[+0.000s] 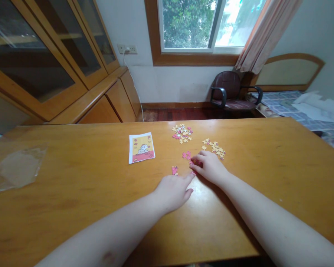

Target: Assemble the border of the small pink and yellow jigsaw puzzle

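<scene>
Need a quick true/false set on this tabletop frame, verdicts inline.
1. The picture card lies left of the mixed puzzle pile. True.
2. The left hand lies flat on the card. False: its index fingertip is at a small pink piece.
3. The right hand is close to a pink cluster. True.
4. The plastic bag lies at the table's right end. False: left end.
5. The armchair stands on the table's near side. False: beyond its far edge.
</scene>
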The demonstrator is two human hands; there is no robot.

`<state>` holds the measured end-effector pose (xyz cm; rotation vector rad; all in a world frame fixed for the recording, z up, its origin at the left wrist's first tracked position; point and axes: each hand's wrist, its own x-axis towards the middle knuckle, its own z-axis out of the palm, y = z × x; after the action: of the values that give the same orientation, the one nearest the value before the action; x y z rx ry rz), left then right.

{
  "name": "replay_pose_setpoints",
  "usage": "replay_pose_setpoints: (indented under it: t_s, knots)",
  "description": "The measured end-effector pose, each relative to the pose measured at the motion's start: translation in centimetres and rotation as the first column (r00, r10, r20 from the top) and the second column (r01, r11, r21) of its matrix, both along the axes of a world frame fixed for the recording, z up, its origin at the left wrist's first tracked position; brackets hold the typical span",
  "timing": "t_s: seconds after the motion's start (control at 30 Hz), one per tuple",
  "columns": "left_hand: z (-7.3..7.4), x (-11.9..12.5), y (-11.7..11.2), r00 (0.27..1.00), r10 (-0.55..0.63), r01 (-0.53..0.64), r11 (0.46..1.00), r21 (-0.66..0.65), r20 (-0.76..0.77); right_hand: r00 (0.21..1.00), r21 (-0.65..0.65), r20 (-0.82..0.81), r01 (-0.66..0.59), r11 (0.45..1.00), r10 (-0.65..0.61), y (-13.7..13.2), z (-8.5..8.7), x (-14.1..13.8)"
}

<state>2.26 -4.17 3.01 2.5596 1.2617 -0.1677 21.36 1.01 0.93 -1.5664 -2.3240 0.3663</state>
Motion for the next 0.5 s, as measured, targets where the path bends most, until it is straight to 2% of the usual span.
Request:
replay_pose_setpoints:
  t_s: [0.5]
  knots:
    - [0.07,0.01,0.01,1.000,0.003,-0.003,1.000,-0.011,0.001,0.999,-0.022,0.028,0.025,0.999,-0.024,-0.05,0.26,-0.07]
